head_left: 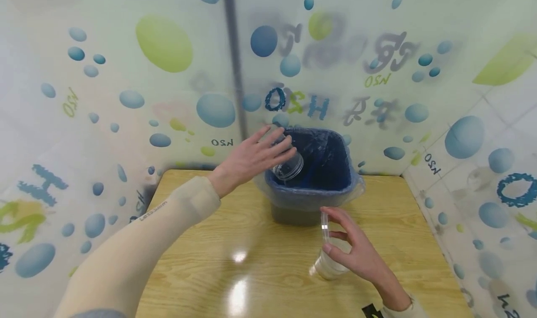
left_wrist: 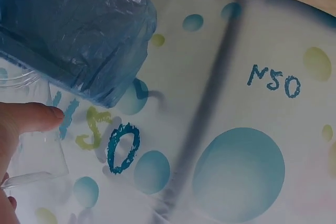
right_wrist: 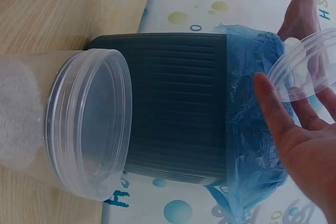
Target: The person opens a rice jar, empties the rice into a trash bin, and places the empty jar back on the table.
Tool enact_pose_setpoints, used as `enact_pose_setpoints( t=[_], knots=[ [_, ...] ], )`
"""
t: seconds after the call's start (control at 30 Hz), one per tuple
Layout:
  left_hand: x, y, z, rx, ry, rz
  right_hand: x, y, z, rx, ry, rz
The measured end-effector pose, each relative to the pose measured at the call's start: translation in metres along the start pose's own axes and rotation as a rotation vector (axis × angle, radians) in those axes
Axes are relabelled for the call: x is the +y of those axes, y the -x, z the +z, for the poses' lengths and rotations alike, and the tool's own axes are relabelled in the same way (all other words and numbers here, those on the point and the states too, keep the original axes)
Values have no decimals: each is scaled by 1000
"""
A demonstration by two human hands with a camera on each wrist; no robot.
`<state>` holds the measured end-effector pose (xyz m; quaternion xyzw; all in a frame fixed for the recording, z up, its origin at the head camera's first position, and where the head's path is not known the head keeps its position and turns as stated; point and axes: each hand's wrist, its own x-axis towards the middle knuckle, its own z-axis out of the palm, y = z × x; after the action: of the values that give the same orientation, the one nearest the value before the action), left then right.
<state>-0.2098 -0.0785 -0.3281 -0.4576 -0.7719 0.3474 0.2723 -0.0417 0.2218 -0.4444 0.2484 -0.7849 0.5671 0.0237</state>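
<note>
Over the left side of the lined bin point(head_left: 293, 217), my left hand point(head_left: 256, 154) grips a clear plastic jar point(head_left: 292, 168), tilted with its ringed end toward the bin's inside. The left wrist view has the thumb point(left_wrist: 39, 116) across the jar's clear wall point(left_wrist: 42, 156). In front of the bin, my right hand point(head_left: 356, 248) pinches a clear round lid point(head_left: 325, 227) by its edge, on end. Below that hand stands another clear jar point(head_left: 329, 266). In the right wrist view its mouth is uncovered and white material point(right_wrist: 18, 111) lies inside; the lid point(right_wrist: 310, 66) is apart from it.
A blue plastic liner point(right_wrist: 254, 124) folds over the bin's rim. The bin stands at the back of a wooden table point(head_left: 209, 248), near a patterned wall point(head_left: 180, 94). Another patterned wall point(head_left: 465, 178) rises along the right edge. A small black object point(head_left: 371, 310) lies at the front.
</note>
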Motion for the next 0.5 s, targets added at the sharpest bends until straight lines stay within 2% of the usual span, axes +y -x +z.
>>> enact_pose_setpoints(
  t=[0.23, 0.4, 0.5],
  knots=[
    [3, 0, -1, 31, -34, -4, -1, -2, 3, -8, -15, 1],
    [3, 1, -2, 76, -59, -52, 1, -2, 5, -8, -4, -1],
    [3, 1, -2, 77, -66, -44, 0, -2, 6, -4, -4, -4]
  ],
)
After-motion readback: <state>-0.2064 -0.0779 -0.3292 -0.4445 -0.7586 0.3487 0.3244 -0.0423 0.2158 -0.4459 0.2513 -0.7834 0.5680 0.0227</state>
